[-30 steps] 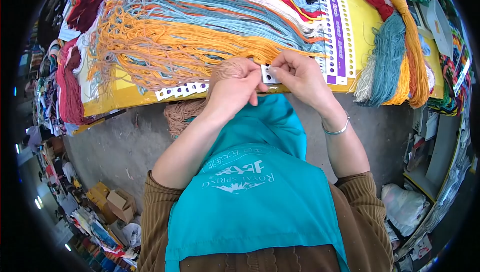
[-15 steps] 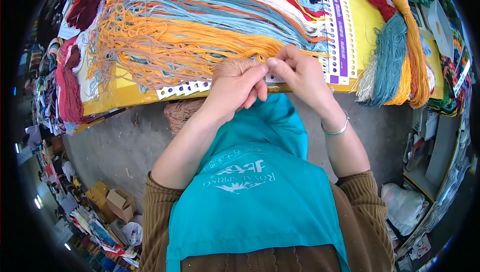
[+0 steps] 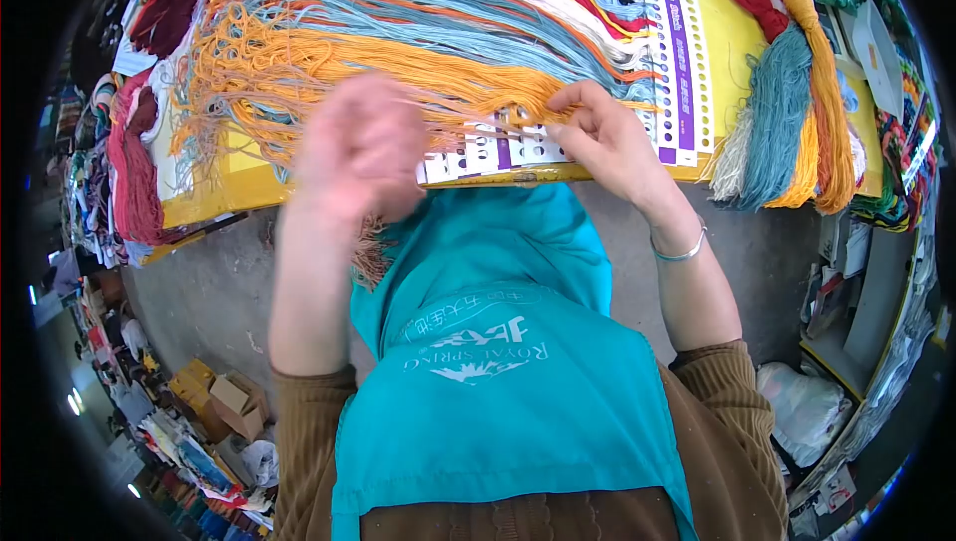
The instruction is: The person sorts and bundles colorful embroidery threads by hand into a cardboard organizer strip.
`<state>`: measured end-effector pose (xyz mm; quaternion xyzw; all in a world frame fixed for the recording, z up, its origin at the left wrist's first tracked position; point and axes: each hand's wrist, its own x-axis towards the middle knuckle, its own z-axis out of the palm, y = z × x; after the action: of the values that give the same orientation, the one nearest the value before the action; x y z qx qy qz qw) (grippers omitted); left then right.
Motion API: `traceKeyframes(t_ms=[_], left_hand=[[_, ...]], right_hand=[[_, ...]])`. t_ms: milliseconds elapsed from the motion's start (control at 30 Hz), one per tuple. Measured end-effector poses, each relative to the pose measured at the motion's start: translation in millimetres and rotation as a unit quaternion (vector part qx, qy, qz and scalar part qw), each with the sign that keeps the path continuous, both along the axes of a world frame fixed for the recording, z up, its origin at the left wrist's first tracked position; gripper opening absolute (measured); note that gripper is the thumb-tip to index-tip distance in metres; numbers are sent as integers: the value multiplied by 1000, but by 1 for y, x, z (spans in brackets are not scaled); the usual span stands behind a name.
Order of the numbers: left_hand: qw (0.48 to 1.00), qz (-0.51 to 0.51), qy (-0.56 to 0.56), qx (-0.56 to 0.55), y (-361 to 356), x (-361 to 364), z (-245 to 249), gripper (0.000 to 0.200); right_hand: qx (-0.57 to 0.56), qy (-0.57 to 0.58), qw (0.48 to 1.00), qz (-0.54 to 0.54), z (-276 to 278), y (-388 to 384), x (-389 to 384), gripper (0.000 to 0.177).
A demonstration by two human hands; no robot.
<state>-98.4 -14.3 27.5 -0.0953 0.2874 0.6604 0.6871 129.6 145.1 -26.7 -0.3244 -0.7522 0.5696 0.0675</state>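
Observation:
My left hand (image 3: pixel 363 148) is smeared by motion above the left front part of the threads, so its fingers cannot be read. At the lower ends of the threads, my right hand (image 3: pixel 607 143) has its fingers bent together on thin tan embroidery thread (image 3: pixel 478 125) over the hole-punched card (image 3: pixel 680 73). Next to its fingertips lie orange threads (image 3: pixel 438 73), looped at the card's holes. Blue, white and red threads (image 3: pixel 518 3) run alongside in long rows. A tan thread bundle (image 3: pixel 370 254) hangs below the table edge, partly behind my left wrist.
A yellow table (image 3: pixel 732 3) carries the threads. To the right lie red, teal and orange skeins (image 3: pixel 782 113); at the left edge hang dark pink skeins (image 3: pixel 134 163). A teal apron (image 3: pixel 488 392) covers my front. An open cardboard box (image 3: pixel 239 402) stands on the floor at left.
My left hand has moved left, away from my right hand, uncovering more of the white and purple card. My right hand has stayed nearly in place. The tan bundle shows differently below the table edge.

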Motion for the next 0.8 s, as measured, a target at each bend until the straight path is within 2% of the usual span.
traceKeyframes(t_ms=[67, 133, 167, 200, 233, 267, 300, 333, 367, 400, 500, 567, 700, 733, 800], left_hand=[[989, 99, 90, 57, -43, -63, -2, 20], [964, 66, 122, 227, -71, -127, 2, 19], [956, 170, 193, 138, -76, -134, 8, 20], [926, 269, 259, 46, -79, -139, 15, 24], [875, 362, 318, -46, -82, -143, 19, 28], [936, 271, 217, 50, -89, -147, 7, 32], [969, 170, 111, 144, -96, -151, -19, 36], [971, 64, 0, 232, -89, -137, -19, 40], [976, 130, 95, 147, -86, -114, -26, 45], [961, 195, 188, 59, -65, -59, -16, 50], [973, 118, 182, 79, -41, 18, -5, 55], [977, 80, 177, 91, -34, 44, -4, 57], [979, 38, 161, 119, -25, 66, -8, 58], [974, 21, 184, 127, -24, 68, -11, 58], [962, -13, 231, 143, -22, 72, -19, 59]], right_hand=[[-7, 3, 1000, -1, 0, 0, 0, 26], [-10, 9, 1000, 1, -1, 1, 0, 26], [-11, 12, 1000, 2, -1, 1, 0, 26], [-15, 13, 1000, 0, -1, 0, -1, 26], [-18, 14, 1000, -3, -2, -1, -1, 26], [-20, 15, 1000, -8, -2, -1, 0, 26], [-17, 19, 1000, -11, -1, 0, 0, 26], [-16, 23, 1000, -12, -2, -1, 0, 25], [-16, 25, 999, -13, -2, -2, 0, 25], [-11, 37, 999, -18, -6, -2, 0, 23], [-1, 76, 996, -36, -11, -7, -1, 17], [-1, 118, 991, -59, -3, -20, -5, 13], [-129, 221, 965, -56, 23, -66, -22, 9], [-191, 223, 955, -45, 22, -73, -25, 9], [-232, 211, 948, -57, 24, -86, -34, 10]])
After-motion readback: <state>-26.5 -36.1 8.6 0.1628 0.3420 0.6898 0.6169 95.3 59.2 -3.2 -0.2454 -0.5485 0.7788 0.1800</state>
